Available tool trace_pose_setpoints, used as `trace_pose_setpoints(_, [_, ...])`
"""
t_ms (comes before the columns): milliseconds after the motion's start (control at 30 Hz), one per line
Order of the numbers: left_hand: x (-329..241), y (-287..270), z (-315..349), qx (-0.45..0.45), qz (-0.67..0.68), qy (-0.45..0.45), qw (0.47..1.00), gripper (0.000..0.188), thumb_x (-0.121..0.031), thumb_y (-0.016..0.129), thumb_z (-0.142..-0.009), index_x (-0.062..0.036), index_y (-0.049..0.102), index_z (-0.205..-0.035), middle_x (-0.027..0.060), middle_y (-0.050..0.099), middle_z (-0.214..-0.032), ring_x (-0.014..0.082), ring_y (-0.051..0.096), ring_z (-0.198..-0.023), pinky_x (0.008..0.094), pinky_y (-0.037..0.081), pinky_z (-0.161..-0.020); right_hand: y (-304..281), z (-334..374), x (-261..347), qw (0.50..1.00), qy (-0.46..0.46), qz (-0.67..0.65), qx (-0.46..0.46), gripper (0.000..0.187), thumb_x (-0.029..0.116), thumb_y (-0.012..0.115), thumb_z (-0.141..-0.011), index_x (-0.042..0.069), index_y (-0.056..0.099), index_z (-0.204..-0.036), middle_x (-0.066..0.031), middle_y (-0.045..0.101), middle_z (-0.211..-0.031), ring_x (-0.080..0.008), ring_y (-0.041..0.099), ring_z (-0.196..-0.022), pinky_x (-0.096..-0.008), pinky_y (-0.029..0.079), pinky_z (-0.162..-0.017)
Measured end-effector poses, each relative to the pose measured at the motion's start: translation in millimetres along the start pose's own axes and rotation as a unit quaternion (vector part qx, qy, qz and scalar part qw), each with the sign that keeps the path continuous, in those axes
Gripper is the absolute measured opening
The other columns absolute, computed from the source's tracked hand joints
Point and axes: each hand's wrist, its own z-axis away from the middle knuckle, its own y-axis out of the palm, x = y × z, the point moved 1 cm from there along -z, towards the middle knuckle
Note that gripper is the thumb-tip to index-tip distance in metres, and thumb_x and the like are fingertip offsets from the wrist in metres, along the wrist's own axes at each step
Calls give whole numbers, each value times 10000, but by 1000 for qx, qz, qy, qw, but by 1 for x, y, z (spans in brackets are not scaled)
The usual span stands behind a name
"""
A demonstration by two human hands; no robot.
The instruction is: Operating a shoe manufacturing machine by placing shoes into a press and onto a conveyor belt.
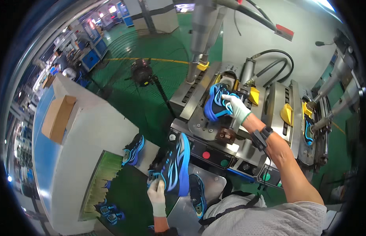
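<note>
My left hand (pixel 156 194), in a white glove, is closed on the heel end of a black and blue sneaker (pixel 183 165). That sneaker is held up with its toe pointing away and its thick blue sole to the right. My right hand (pixel 238 109), also gloved, grips a second black and blue sneaker (pixel 217 103) over the metal bed of a press machine (pixel 202 124). Its fingers are on the upper near the shoe opening. Part of this shoe is hidden by the hand.
Another sneaker (pixel 198 194) lies on a metal plate by my body; one (pixel 133 149) sits at the chute's edge. Several lie low at left (pixel 111 212). A red button (pixel 206 155) and green button (pixel 224 162) face me. A fan (pixel 142 72) stands beyond; another sneaker (pixel 308 129) is at right.
</note>
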Motion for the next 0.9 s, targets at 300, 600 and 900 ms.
trace_pose_setpoints(300, [87, -61, 164, -144, -203, -235, 940, 375, -301, 651, -964, -2, 676, -1189, 210, 728, -1108, 353, 687, -1033, 414, 523, -912, 20, -188, -64, 885, 30, 409, -221, 872, 281, 831, -723, -151, 408, -1351, -227, 585, -1366, -285, 607, -1262, -363, 521, -1011])
trace_pose_setpoints(600, [253, 6, 233, -142, -155, -189, 959, 758, -332, 841, -785, -22, 472, -1370, 250, 610, -1211, 456, 595, -1090, 507, 483, -978, -52, -213, -49, 971, -68, 229, -22, 299, 331, 743, -872, 35, 705, -856, -67, 704, -820, -202, 650, -703, -390, 510, -662])
trace_pose_setpoints(900, [275, 10, 227, -174, -221, -223, 933, 769, -335, 851, -774, -15, 477, -1364, 258, 541, -1304, 446, 530, -1223, 501, 451, -1037, 6, 142, -161, 750, -429, 492, 110, 818, 127, 704, -889, -103, 267, -1541, -317, 262, -1605, -382, 248, -1522, -462, 226, -1236])
